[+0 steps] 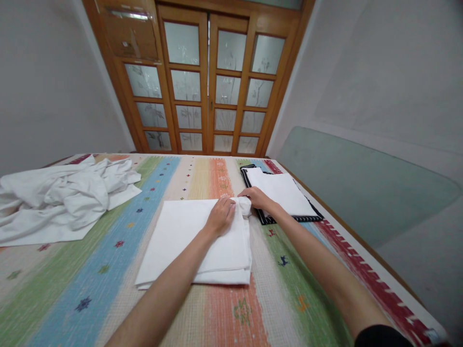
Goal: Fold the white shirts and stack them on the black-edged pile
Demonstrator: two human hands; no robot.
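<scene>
A white cloth (181,236) lies folded into a rough rectangle in front of me, its layers showing along the near and right edges. Resting on its far right part, my left hand (220,217) is closed, fingers curled on the fabric near the corner. My right hand (257,198) pinches that far right corner, where the fabric is bunched and slightly raised. Its fingertips are partly hidden by the fabric and hand.
A crumpled white cloth (68,193) lies at the left. Beyond my right hand, a folded white cloth (285,190) sits on a black striped cloth (265,219). Beneath everything is a striped, patterned cover (119,270). Walls flank both sides; wooden glazed doors (208,111) stand behind.
</scene>
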